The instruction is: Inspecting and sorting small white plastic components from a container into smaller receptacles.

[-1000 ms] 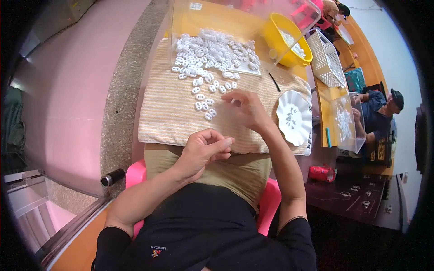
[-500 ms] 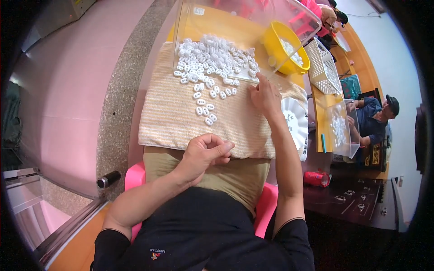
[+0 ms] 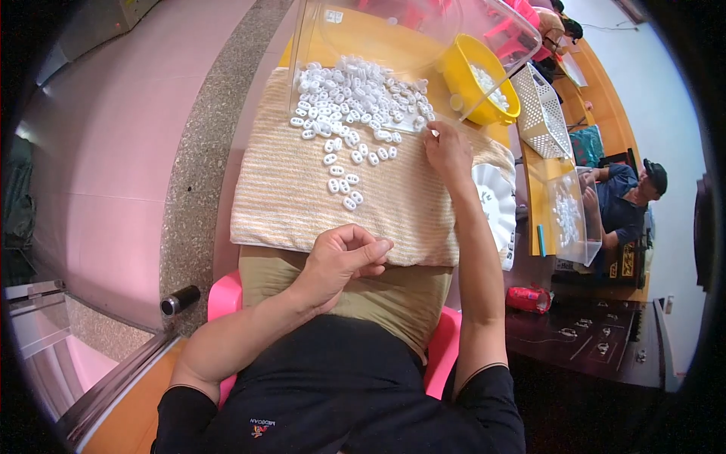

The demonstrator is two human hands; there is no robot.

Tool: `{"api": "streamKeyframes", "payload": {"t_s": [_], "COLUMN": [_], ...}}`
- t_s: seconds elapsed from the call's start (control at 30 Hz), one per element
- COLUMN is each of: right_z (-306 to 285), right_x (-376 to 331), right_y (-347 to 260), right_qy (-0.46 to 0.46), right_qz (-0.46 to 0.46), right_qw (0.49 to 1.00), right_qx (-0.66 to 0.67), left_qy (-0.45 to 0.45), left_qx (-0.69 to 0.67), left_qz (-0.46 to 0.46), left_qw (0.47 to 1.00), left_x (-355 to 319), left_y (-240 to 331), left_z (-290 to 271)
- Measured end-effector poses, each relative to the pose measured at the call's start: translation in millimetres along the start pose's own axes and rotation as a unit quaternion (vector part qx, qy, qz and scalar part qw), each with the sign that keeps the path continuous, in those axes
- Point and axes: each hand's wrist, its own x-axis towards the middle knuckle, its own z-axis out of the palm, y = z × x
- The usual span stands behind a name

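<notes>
Up at the cloth's far edge, the right hand [image 3: 448, 150] pinches at the near rim of the white bead pile [image 3: 355, 91], which spreads left and away from it. Left hand [image 3: 344, 257] rests loosely curled at the striped cloth's [image 3: 287, 197] near edge, well apart from the beads; whether it holds anything cannot be told.

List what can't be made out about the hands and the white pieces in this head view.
- Left hand: curled fingers hide whatever they may hold.
- Right hand: its back covers the fingertips at the white pieces, so any grip is unseen.
- Pieces: too small to tell their exact shape.
- Yellow bowl: contents blurred behind the clear bin's wall.
</notes>
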Motion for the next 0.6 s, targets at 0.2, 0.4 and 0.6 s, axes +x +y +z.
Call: {"api": "streamKeyframes", "payload": {"t_s": [0.2,0.4,0.6], "right_z": [8.3,4.5,2.0], "right_x": [-5.5,-9.0,-8.6], "right_y": [3.4,-3.3,-12.3], "right_qy": [0.049,0.062,0.052], "right_qz": [0.005,-0.055,-0.079], "right_qw": [0.999,0.996,0.995], "right_qx": [0.004,0.025,0.039], "left_qy": [0.002,0.004,0.007], "left_qx": [-0.006,-0.008,-0.002], "left_qz": [-0.001,0.000,-0.004], "left_qw": [1.000,1.000,1.000], "left_x": [-0.4,-1.6,-1.2], "left_y": [-2.0,-1.7,-2.0], "left_z": [-0.1,0.1,-0.3]}}
